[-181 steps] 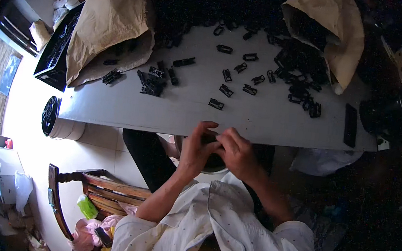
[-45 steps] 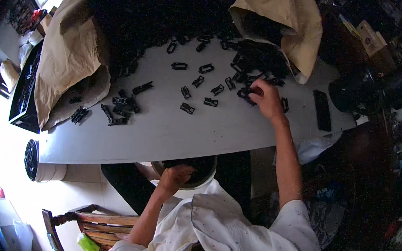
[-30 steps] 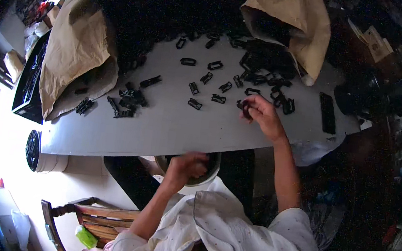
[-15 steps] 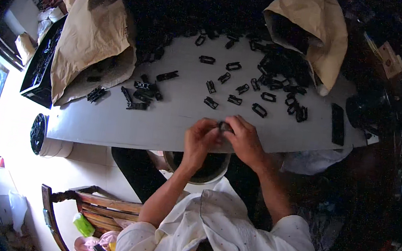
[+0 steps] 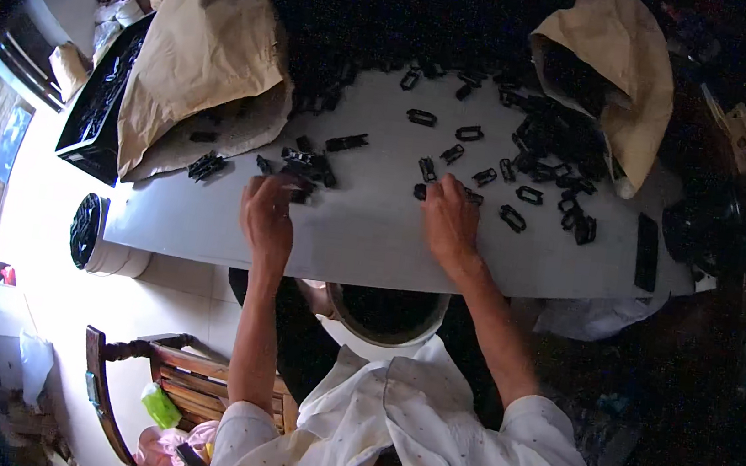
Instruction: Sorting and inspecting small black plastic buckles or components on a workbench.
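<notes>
My left hand is at the near edge of a small heap of black plastic parts, left of the middle of the grey table. Its fingers are curled together and slightly blurred; what lies between them is hidden. Farther right, my right hand is closed, its fingertips down on a small black oblong frame that they partly cover. Around that hand several similar open black frames lie scattered on the tabletop.
A brown paper sack lies open at the left, another sack at the back right beside a dark heap of parts. A black crate stands far left. Below the table's front edge is a round bucket; a wooden chair is lower left.
My hands were together over the table's front, working a small dark piece. Now they are apart: the left has moved left to the heap, the right forward to the scattered frames.
</notes>
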A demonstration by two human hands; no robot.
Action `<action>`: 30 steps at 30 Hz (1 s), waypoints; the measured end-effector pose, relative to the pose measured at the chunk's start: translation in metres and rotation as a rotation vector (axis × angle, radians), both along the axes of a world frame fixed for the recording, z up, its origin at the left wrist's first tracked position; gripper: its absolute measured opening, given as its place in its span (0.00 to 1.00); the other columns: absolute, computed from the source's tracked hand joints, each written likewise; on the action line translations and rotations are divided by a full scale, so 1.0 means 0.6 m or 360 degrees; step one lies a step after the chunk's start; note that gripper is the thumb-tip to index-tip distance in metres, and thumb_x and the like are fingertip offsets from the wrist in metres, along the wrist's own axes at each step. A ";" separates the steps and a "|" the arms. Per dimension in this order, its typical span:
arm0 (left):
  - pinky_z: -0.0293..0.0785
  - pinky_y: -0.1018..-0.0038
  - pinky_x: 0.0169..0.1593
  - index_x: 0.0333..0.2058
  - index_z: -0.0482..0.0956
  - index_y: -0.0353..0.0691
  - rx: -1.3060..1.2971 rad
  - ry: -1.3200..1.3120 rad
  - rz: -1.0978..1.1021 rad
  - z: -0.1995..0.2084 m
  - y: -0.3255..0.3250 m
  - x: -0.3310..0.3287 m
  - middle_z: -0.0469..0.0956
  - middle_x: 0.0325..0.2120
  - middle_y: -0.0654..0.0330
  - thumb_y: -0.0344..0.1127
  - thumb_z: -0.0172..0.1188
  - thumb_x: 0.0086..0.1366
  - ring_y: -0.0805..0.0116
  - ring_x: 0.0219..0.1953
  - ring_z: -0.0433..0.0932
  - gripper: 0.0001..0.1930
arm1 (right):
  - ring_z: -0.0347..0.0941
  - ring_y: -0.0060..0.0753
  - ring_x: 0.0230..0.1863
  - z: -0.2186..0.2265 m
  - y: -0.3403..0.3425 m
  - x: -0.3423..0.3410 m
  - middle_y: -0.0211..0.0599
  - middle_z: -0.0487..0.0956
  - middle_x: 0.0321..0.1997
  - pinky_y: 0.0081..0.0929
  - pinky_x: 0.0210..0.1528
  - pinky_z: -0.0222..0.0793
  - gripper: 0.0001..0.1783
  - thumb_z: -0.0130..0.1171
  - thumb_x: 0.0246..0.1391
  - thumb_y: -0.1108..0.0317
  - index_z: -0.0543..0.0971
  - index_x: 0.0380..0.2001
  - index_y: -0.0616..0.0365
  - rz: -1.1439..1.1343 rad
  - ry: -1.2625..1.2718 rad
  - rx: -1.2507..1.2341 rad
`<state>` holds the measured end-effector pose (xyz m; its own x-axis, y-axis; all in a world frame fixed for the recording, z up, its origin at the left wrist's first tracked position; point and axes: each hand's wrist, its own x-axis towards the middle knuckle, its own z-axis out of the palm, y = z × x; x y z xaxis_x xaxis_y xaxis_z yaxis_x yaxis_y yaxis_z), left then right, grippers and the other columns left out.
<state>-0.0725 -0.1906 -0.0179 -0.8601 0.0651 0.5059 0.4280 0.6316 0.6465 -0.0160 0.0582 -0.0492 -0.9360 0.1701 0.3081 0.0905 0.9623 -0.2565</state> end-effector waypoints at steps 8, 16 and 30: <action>0.68 0.63 0.39 0.34 0.76 0.41 -0.0404 0.0359 -0.0180 0.017 0.073 -0.092 0.71 0.30 0.51 0.25 0.53 0.46 0.52 0.40 0.68 0.13 | 0.69 0.43 0.39 0.027 -0.010 0.030 0.44 0.68 0.34 0.38 0.33 0.69 0.08 0.56 0.45 0.74 0.70 0.29 0.63 0.0194 0.0187 0.0511; 0.70 0.65 0.32 0.34 0.75 0.37 -0.0696 0.0154 -0.0279 0.004 0.134 -0.129 0.68 0.28 0.52 0.26 0.51 0.52 0.55 0.32 0.72 0.10 | 0.70 0.24 0.26 0.070 0.025 0.067 0.36 0.72 0.31 0.22 0.22 0.66 0.12 0.52 0.54 0.67 0.68 0.38 0.64 0.0369 -0.0360 -0.1972; 0.65 0.81 0.20 0.30 0.73 0.35 0.1527 -0.1560 -0.0963 0.021 0.161 0.073 0.72 0.21 0.62 0.38 0.46 0.65 0.75 0.17 0.68 0.12 | 0.68 0.41 0.34 0.118 -0.013 0.100 0.41 0.67 0.35 0.29 0.33 0.66 0.18 0.56 0.42 0.80 0.68 0.40 0.63 0.0670 0.0250 -0.0942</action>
